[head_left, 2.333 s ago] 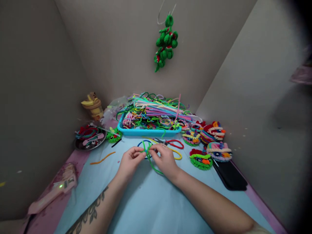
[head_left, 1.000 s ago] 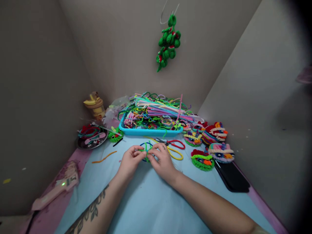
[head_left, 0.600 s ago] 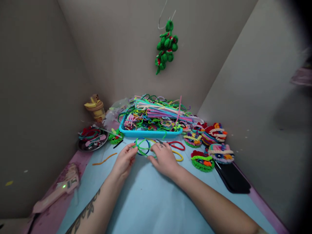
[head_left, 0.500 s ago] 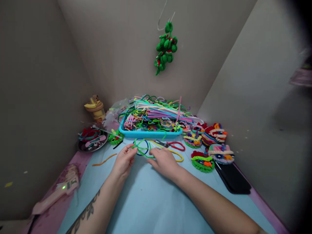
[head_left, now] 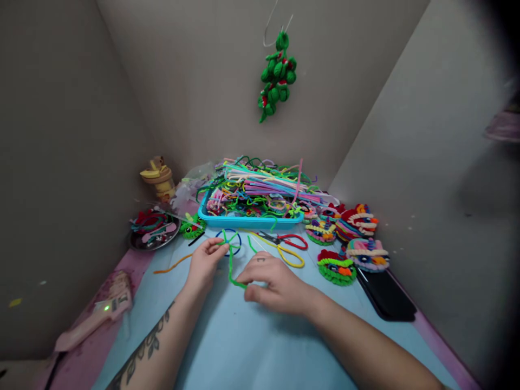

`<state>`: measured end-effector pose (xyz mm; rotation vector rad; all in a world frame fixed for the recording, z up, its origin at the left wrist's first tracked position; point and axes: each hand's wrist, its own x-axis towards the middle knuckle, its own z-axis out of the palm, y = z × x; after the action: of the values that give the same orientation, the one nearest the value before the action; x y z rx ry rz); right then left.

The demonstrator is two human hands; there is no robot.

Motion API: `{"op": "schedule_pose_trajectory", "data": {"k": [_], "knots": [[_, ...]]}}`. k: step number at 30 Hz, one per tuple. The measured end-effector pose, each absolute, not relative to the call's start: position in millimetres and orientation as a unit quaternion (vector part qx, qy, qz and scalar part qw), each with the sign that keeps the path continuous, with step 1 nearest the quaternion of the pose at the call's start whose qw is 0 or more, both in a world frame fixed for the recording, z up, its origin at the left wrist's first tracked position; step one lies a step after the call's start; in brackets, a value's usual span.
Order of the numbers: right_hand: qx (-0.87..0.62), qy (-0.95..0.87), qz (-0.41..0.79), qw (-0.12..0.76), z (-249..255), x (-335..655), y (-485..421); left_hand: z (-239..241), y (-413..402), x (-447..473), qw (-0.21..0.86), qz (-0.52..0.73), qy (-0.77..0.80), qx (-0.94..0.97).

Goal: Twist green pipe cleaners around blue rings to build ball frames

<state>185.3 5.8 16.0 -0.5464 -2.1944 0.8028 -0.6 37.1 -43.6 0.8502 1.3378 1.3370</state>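
A green pipe cleaner (head_left: 231, 264) runs between both my hands over the light blue table mat (head_left: 252, 346). My left hand (head_left: 206, 264) pinches its upper end, where it is wound on a blue pipe-cleaner ring (head_left: 228, 239). Closer to me, my right hand (head_left: 273, 284) is closed on the lower bend of the green pipe cleaner. Red-handled scissors (head_left: 284, 239) and a yellow pipe cleaner (head_left: 289, 258) lie just beyond my right hand.
A blue tray (head_left: 247, 219) heaped with pipe cleaners stands at the back. Several finished colourful pieces (head_left: 345, 238) sit on the right beside a black phone (head_left: 385, 295). A metal dish (head_left: 153, 230), a glue gun (head_left: 95, 319) and an orange pipe cleaner (head_left: 173, 264) lie left.
My right hand drew back toward me, pulling the green pipe cleaner out long. My left hand slid a little left with the ring.
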Motion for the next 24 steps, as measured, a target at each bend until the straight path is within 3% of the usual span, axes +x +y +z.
{"op": "schedule_pose_trajectory", "data": {"k": [2, 4, 7, 10, 15, 24], "knots": [[-0.210, -0.783, 0.443, 0.383, 14.5, 193.0, 16.6, -41.1, 37.0, -1.1, 0.554, 0.541, 0.536, 0.336], [-0.294, -0.689, 0.486, 0.449, 8.4, 197.3, 27.7, -38.5, 36.2, -0.5, 0.591, 0.530, 0.514, 0.326], [-0.426, -0.684, 0.376, 0.457, -8.1, 193.7, 38.5, -35.7, 33.4, 3.1, 0.616, 0.517, 0.497, 0.326], [-0.424, -0.753, 0.242, 0.442, -28.1, 183.0, 40.2, -35.0, 29.2, 8.9, 0.622, 0.514, 0.491, 0.329], [-0.413, -0.762, 0.189, 0.461, -48.5, 172.3, 36.2, -36.3, 23.9, 17.9, 0.601, 0.515, 0.500, 0.352], [-0.452, -0.607, 0.415, 0.506, -47.9, 165.3, 32.7, -39.5, 19.7, 22.4, 0.522, 0.540, 0.489, 0.444]]}}
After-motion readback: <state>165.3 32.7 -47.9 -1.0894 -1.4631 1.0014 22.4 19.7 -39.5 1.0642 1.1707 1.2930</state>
